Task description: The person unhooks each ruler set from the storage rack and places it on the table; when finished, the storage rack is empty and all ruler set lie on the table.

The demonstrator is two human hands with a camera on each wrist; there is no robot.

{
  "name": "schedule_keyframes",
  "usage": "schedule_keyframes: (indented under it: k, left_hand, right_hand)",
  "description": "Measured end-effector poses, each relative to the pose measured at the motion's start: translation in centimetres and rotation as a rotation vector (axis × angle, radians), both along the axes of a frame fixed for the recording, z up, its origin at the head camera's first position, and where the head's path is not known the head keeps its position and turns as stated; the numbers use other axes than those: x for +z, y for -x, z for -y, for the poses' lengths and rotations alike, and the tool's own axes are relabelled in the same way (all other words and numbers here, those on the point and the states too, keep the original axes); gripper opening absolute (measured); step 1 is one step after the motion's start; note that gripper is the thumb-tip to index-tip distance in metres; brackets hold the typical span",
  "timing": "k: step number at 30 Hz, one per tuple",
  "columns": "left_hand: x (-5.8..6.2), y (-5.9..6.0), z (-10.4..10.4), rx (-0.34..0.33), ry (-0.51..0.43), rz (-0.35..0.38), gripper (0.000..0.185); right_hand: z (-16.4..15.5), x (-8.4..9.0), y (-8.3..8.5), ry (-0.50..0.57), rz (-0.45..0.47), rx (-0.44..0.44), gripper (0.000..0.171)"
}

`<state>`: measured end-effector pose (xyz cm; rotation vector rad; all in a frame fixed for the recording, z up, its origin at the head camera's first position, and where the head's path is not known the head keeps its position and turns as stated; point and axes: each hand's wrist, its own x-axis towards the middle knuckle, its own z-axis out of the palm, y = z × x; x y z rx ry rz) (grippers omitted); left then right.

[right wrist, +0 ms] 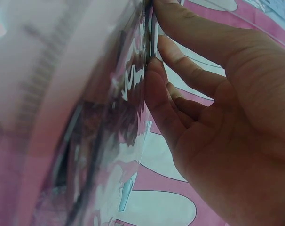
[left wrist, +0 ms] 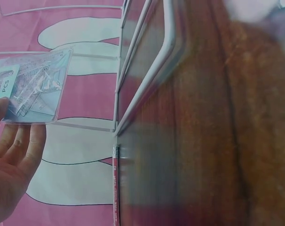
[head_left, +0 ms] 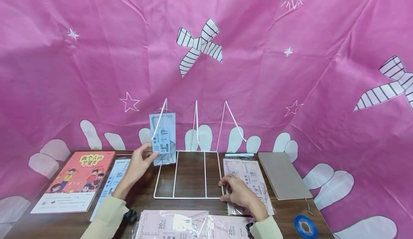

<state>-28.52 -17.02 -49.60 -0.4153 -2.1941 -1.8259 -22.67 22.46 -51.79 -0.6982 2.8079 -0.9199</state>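
left fingers: the left hand (head_left: 139,163) pinches the lower edge of a blue ruler-set pack (head_left: 163,138), thumb in front and fingers behind; the left wrist view shows the fingers (left wrist: 21,141) fairly straight against the back of the pack (left wrist: 32,89).
right fingers: the right hand (head_left: 240,193) lies palm down with its fingertips (right wrist: 154,70) pressed on the edge of a pink ruler-set pack (head_left: 248,185); they are close together and lightly bent, and i cannot tell whether they have pinched the sleeve or only touch it.
blue pack: held upright and off the table, at the far left corner of the white wire rack (head_left: 188,174), against its left upright; not yet seated in a slot as far as i can judge.
pink pack: flat on the table just right of the rack, under the right hand.
rack: all three slots look bare, so nothing is filed yet.
left to do, judging by the layout: a second blue pack (head_left: 111,185) lies flat left of the rack, two more pink packs (head_left: 174,224) lie at the near edge, so most of the sorting looks still ahead.
around: a red-orange booklet (head_left: 75,181) far left, a grey notebook (head_left: 284,174) right, a blue tape roll (head_left: 304,226) near right, wooden table (head_left: 190,174).
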Motion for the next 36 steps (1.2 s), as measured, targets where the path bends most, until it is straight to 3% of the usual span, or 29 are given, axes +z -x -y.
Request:
schedule_keyframes:
  k: [9,18,29,36]
  left_hand:
    - [0.1,-2.0,0.3,0.036,0.031,0.011,0.018]
    - [0.3,-3.6,0.3,0.023,0.017,0.004,0.016]
    - [0.3,-4.8,0.5,0.021,0.04,0.027,0.02]
    - [0.1,-5.5,0.6,0.0,0.039,0.005,0.019]
  right_hand:
    - [0.0,0.2,0.0,-0.008,-0.019,0.011,0.039]
    - [-0.1,0.1,-0.1,0.003,-0.025,0.014,0.04]
    - [-0.1,-0.2,-0.3,0.008,-0.029,0.015,0.04]
    - [-0.1,-0.4,-0.3,0.006,-0.037,0.019,0.039]
